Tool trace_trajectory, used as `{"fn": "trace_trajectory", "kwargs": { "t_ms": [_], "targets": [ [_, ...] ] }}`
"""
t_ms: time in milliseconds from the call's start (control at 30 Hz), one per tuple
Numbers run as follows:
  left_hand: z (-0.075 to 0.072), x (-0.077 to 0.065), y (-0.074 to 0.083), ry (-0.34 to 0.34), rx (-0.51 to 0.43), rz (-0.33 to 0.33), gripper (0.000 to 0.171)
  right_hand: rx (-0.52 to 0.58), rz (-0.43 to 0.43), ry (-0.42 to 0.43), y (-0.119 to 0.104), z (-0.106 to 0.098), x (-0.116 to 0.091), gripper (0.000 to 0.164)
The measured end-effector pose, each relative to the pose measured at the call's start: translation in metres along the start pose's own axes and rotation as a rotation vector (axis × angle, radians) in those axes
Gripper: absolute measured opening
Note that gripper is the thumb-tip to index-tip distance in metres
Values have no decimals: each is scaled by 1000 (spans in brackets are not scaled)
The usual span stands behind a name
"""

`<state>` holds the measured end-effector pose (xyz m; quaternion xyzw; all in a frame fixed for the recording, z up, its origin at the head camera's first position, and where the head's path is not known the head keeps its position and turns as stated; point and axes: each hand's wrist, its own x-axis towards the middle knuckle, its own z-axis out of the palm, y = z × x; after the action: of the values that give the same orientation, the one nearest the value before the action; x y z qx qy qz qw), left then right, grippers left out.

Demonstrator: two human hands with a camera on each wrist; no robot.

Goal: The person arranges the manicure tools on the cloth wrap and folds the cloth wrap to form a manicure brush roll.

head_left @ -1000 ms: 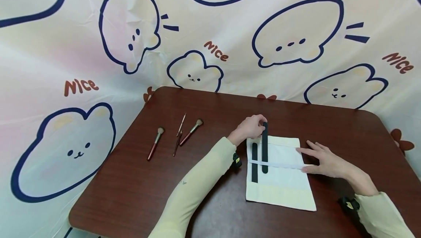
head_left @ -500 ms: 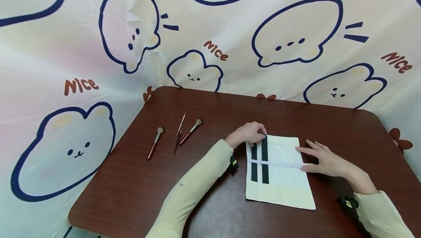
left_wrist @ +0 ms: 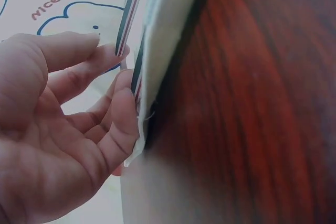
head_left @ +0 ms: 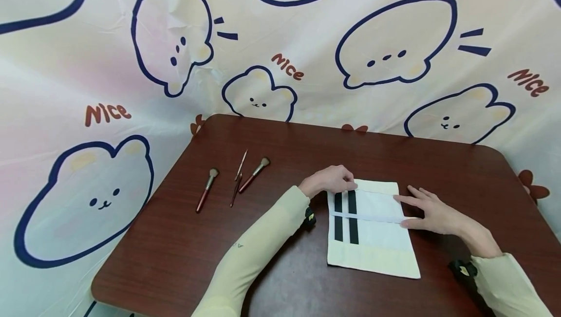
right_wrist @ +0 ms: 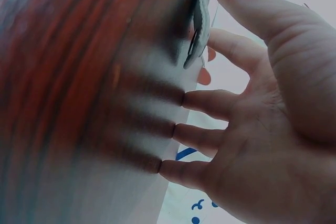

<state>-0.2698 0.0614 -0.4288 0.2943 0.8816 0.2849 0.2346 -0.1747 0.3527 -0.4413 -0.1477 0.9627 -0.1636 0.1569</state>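
1. Black strips point(head_left: 354, 232) lie side by side on the pale cloth holder point(head_left: 390, 234), at its left part. They pass beneath its cross band point(head_left: 381, 218), which, I judge, prevents them from sliding. Their near ends finish squarely at the near flap point(head_left: 372, 258), so probably they are tucked under it.
2. Left hand point(head_left: 333, 179) is at the far edge of the holder. From my distant seat I see its fingers loosely bent: one fingertip touches a strip's end, the thumb stands apart, so I find no grasp. Maybe this contact guides the strip.
3. Right hand point(head_left: 434, 214) has fingers released and spread; thumb and forefinger touch the holder's right edge, I think for keeping it steady.
4. Well left of the holder, thick brushes point(head_left: 207, 190) and thin tools point(head_left: 235, 191) lie on the table point(head_left: 175, 253), perhaps to leave room.
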Motion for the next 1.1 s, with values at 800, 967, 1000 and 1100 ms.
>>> {"fn": "trace_trajectory", "kwargs": {
  "t_ms": [800, 967, 1000, 1100],
  "targets": [
    [-52, -39, -23, 65, 81, 129, 32, 9, -31, 19, 3, 0, -1, 80],
    [-69, -53, -41, 72, 107, 109, 31, 9, -29, 20, 2, 0, -2, 81],
    [-71, -56, -45, 72, 113, 102, 30, 9, -28, 18, 2, 0, -2, 80],
    [-79, -64, -59, 84, 128, 78, 30, 9, -27, 14, 2, 0, -2, 80]
  ]
}}
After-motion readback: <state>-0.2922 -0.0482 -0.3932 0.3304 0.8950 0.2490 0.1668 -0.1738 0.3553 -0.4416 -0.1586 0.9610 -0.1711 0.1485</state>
